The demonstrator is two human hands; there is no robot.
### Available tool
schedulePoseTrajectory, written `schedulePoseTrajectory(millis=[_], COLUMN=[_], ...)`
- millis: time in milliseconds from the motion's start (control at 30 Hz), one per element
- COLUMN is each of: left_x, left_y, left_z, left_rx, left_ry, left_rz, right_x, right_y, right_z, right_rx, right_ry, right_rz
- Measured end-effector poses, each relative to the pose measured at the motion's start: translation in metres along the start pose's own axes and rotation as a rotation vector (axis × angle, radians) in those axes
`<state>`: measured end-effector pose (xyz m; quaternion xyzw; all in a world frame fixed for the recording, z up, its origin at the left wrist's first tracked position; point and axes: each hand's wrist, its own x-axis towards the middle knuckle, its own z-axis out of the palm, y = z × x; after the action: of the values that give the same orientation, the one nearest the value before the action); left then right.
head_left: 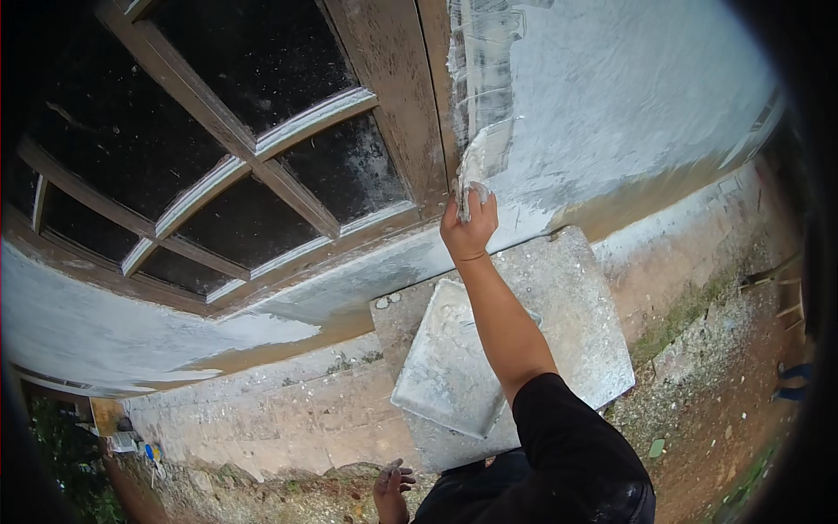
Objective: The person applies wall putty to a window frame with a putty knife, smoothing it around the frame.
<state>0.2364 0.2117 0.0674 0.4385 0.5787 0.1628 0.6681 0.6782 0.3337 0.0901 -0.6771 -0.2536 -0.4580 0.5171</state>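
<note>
My right hand [471, 223] grips a putty-coated scraper [476, 166], which lies against a band of wet white plaster [484, 70] on the wall beside the brown wooden window frame [406, 131]. Below my right arm, a shallow white-stained tray [436, 375] with pale paste in it rests on a speckled square slab [594, 341] against the wall. My left hand [391, 485] is low at the bottom edge with bent fingers somewhat apart and nothing visible in it.
A window with dark, dirty panes [231, 218] fills the upper left. A stepped ledge [262, 419] runs along the wall's foot above gravelly ground [698, 454]. Small tools [155, 458] and plants [65, 454] are at the lower left, blue items [790, 384] at the far right.
</note>
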Motion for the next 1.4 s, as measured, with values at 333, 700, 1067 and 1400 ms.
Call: schedulePoseTrajectory(millis=[333,700,1067,1400], left_x=[0.006,0.003,0.0,0.002], left_y=[0.006,-0.007,-0.009,-0.007], left_z=[0.024,0.08,0.1,0.046], left_rx=[0.031,0.106,0.114,0.048], left_ry=[-0.08,-0.117,-0.166,-0.079], left_rz=[0.017,0.004,-0.034,0.003], right_x=[-0.008,0.038,0.04,0.008], right_y=[0.012,0.103,0.107,0.033], right_z=[-0.032,-0.057,-0.083,-0.014], right_rx=[0.137,0.308,0.221,0.1], right_ry=[-0.094,-0.273,-0.098,-0.065], right_rz=[-0.047,0.038,0.091,-0.063])
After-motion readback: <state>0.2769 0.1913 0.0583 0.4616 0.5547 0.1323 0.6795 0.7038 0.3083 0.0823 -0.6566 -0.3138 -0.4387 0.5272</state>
